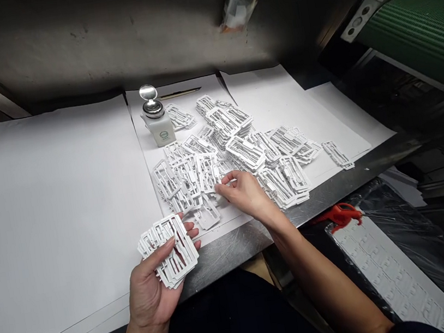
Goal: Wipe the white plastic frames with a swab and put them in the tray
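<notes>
A heap of white moulded plastic frames (220, 153) lies at centre on the table (228, 251). Its near edge is touched by the fingers (227, 178) of the right hand (246, 195), the nearer hand; no grip can be confirmed. A stack of frames (170, 252) is clasped in the left hand (151, 295), lower left, apart from the right.

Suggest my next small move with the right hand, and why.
Probably lift the white plastic frame at your right hand onto the stack in your left hand: your right fingertips already touch that pile, and the stack holds matching frames.
</notes>
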A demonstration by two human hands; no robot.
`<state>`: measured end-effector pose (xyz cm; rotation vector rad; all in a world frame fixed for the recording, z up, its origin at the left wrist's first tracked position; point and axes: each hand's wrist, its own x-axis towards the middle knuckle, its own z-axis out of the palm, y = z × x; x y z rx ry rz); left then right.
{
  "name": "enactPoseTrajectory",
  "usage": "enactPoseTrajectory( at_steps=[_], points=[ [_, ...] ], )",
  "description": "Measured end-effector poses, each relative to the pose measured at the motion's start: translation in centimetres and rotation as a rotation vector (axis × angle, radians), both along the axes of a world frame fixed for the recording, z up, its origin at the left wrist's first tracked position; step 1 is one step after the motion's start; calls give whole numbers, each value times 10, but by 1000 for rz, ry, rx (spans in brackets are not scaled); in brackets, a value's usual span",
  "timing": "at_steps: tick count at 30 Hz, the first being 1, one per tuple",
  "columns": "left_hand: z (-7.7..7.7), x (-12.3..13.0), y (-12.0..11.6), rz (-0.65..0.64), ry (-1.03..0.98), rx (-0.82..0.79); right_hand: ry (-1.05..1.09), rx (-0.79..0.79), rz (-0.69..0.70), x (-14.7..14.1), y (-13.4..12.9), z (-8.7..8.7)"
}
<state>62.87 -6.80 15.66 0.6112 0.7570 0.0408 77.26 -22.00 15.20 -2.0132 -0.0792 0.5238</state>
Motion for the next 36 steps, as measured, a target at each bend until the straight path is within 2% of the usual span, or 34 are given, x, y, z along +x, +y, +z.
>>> enactPoseTrajectory(
  at_steps=[6,10,12,15,19,22,25,28,33,36],
  points=[
    [1,2,-1,-9,12,8,116,269,21,-7,-11,19],
    [0,3,-5,-30,-32,-19,383,520,173,-29,-28,28],
    [-2,3,-8,-20,-68,-57,507,539,228,-43,-31,26],
    [-4,1,-12,-41,-92,-61,596,508,225,-63,-29,19],
    [-5,-3,-14,-84,-68,73,629,457,244,-75,-25,12],
    [-3,-4,-14,-75,-42,184,524,359,252,-76,-29,12],
    [-1,-3,-15,-67,-34,242,284,269,180,-79,-35,15],
    [1,-1,-18,-45,-17,260,87,251,122,-92,-33,21],
    [2,0,-22,17,-26,287,-246,190,336,-115,-19,21],
    [1,-1,-19,7,-18,286,-340,75,292,-111,-24,15]
  ],
)
